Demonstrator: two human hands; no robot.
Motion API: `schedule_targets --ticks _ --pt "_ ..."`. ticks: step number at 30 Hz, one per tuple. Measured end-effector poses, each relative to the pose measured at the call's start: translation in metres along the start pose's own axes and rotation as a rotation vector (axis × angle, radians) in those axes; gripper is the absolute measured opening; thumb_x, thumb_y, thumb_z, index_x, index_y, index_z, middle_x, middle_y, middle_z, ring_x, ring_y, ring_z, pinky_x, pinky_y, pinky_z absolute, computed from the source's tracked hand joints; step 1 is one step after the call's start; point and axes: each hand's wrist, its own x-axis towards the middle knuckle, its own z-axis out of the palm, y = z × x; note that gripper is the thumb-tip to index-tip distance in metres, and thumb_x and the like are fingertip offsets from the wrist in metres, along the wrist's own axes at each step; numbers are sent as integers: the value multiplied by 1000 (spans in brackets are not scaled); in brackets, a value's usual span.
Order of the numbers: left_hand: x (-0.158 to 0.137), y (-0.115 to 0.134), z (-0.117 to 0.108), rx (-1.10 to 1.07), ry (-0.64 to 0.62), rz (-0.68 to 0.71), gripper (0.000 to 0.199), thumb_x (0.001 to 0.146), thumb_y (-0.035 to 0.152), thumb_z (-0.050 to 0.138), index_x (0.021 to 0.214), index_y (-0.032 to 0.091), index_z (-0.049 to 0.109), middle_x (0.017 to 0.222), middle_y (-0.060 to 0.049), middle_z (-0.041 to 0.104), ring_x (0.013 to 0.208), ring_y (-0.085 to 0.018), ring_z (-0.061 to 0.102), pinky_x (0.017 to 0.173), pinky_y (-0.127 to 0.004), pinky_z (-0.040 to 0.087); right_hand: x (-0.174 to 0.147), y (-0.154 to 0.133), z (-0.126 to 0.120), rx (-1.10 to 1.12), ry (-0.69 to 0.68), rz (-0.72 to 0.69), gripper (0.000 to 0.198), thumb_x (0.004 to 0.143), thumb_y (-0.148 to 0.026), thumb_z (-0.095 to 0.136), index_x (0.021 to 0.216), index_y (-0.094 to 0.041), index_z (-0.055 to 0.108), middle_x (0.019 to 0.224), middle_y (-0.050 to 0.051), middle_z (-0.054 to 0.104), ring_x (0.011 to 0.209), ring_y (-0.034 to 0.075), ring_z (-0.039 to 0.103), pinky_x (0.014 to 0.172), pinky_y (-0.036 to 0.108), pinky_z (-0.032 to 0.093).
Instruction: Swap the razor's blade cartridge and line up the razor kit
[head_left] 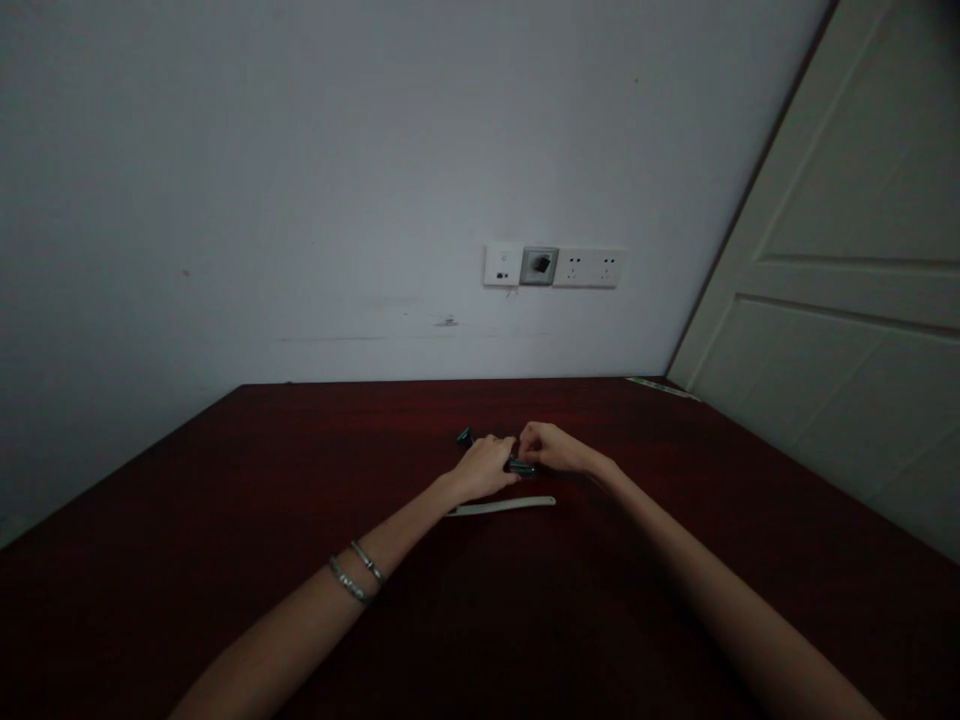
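Note:
My left hand (484, 468) is closed, thumb and fingers gripping a small dark, shiny oblong object (521, 467) low over the table. What kind of object it is, I cannot make out. Just right of it, my right hand (553, 447) has its fingers curled into a pinch; anything between the fingertips is hidden or too small to name. A second small black piece (465, 437) lies beyond my left hand's knuckles. Nearer to me is a thin, flat, pale strip (504, 506) with a small dark spot at its right end, its left end beside my left wrist.
The dark red table (360, 430) meets a white wall at the back. Wall sockets (589, 268) and a grey switch plate (539, 266) sit above it. A pale door (847, 280) stands along the right side. A narrow printed strip (663, 387) lies at the far right corner.

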Motion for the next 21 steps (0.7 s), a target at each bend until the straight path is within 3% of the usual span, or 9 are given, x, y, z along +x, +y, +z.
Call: schedule_targets --ticks 8,16,21 --pt "1 -3 5 -16 15 -7 44 74 34 61 111 12 51 104 -13 61 96 -27 57 80 -34 42 -1 9 -1 -59 46 62 14 68 -11 51 74 -13 64 81 4 61 71 12 56 63 19 41" --pt "0 -1 3 -16 6 -11 45 73 40 62 108 13 52 102 -12 61 96 -28 56 80 -35 42 -3 -9 -6 -278 -75 29 12 70 -10 51 71 -14 62 90 6 55 75 12 53 68 19 39" --pt "0 -2 5 -3 10 -20 45 73 40 63 107 13 53 101 -12 62 95 -27 57 80 -35 42 -2 -10 -4 -261 -49 26 12 69 -9 52 69 -14 63 88 5 53 73 12 52 67 19 39"
